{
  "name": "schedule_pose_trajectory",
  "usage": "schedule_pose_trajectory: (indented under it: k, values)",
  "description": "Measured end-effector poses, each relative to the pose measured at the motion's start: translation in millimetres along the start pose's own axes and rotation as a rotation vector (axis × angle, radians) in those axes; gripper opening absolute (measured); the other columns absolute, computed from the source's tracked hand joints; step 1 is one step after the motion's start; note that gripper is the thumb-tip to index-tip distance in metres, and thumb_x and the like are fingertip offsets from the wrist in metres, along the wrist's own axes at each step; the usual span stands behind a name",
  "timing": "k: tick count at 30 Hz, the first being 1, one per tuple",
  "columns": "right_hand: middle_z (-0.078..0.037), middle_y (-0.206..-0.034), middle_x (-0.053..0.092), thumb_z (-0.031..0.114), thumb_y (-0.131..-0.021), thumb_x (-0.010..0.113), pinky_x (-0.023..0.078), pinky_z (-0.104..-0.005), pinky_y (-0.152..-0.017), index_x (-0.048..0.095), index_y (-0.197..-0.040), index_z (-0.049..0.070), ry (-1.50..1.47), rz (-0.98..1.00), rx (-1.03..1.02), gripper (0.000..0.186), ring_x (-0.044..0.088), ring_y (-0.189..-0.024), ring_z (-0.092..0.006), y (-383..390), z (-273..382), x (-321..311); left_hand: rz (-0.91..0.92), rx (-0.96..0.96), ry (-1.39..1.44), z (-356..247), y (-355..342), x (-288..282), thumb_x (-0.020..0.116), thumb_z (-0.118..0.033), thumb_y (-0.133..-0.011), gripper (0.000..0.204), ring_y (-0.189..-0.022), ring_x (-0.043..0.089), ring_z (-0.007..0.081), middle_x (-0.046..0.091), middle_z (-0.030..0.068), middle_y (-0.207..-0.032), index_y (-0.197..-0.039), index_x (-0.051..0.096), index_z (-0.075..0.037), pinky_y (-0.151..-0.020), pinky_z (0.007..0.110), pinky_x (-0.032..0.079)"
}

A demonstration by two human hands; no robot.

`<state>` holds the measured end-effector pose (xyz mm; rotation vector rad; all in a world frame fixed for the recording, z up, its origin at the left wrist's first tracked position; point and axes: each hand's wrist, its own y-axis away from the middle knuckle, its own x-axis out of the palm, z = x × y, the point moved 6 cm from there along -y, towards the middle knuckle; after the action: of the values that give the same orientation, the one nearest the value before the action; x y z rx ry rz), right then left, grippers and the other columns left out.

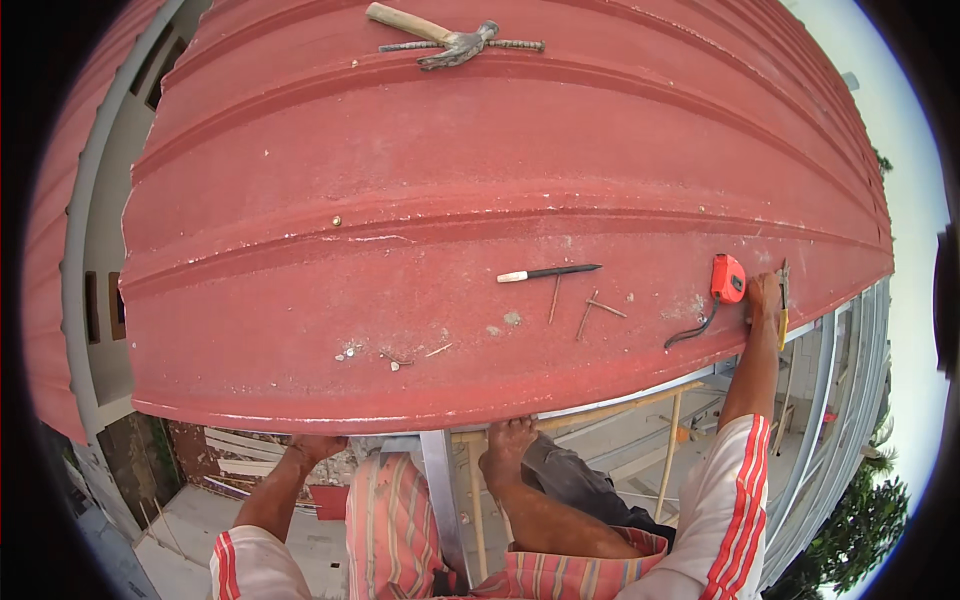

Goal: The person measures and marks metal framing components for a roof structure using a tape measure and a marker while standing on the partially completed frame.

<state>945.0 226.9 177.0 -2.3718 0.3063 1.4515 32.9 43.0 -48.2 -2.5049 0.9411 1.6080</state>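
My right hand (764, 294) is at the right part of the red metal roof, fingers curled against slim pliers (783, 318) with a yellow handle. Just left of it lies a red tape measure (728, 278) with a black strap. My left hand (320, 447) meets the roof's near edge; its fingers are mostly hidden under the sheet. A black marker (548, 273) with a white end rests on the roof sheet (400, 300), close to several thin nails (586, 313).
Farther up, a claw hammer (450, 40) with a wooden handle lies across a ridged metal rod (515, 45). My bare foot (510, 445) presses at the sheet's edge, beside a metal beam (440, 500). Below are a bamboo pole (670, 455) and a floor far down.
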Motion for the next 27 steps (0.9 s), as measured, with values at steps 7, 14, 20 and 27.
schedule_pose_trajectory:
  k: [7,14,20,27]
  values:
    - [0.0,-0.064,0.045,0.013,-0.08,0.049,0.037,-0.0216,-0.037,0.05,-0.094,0.006,-1.609,-0.025,1.004,0.016,0.041,-0.045,-0.01,39.9,22.6,-26.8,0.184,-0.092,-0.078,19.0,22.4,10.5,0.06,-0.025,-0.072,0.035,-0.09,0.063,0.0337,0.066,0.0121,-0.097,-0.103,0.065,-0.013,-0.078,0.048,0.05]
    - [0.004,-0.062,0.041,0.019,-0.087,0.06,0.025,-0.0151,-0.034,0.056,-0.09,0.007,-1.825,0.097,0.936,0.013,0.033,-0.041,-0.0031,40.6,26.9,-86.6,0.214,-0.241,-0.055,9.9,4.1,-5.2,0.062,-0.028,-0.07,0.039,-0.096,0.061,0.0345,0.065,0.0134,-0.103,-0.105,0.064,-0.012,-0.082,0.049,0.048]
    - [0.004,-0.068,0.041,0.02,-0.094,0.059,0.024,-0.018,-0.038,0.054,-0.089,0.009,-1.994,-0.129,0.47,0.013,0.032,-0.048,-0.0022,36.5,51.5,-219.1,-0.094,-0.089,-0.08,-3.8,8.5,-33.9,0.061,-0.033,-0.072,0.052,-0.113,0.054,0.0346,0.059,0.0172,-0.118,-0.119,0.058,-0.01,-0.095,0.047,0.042]
    - [0.002,-0.07,0.039,0.017,-0.099,0.05,0.03,-0.017,-0.034,0.05,-0.096,0.003,-2.126,0.221,-0.05,0.014,0.032,-0.044,-0.0023,89.0,202.4,-344.0,-0.019,-0.102,-0.111,-12.3,19.4,-41.7,0.061,-0.025,-0.063,0.077,-0.135,0.035,0.0307,0.041,0.0149,-0.142,-0.137,0.044,-0.015,-0.111,0.05,0.026]
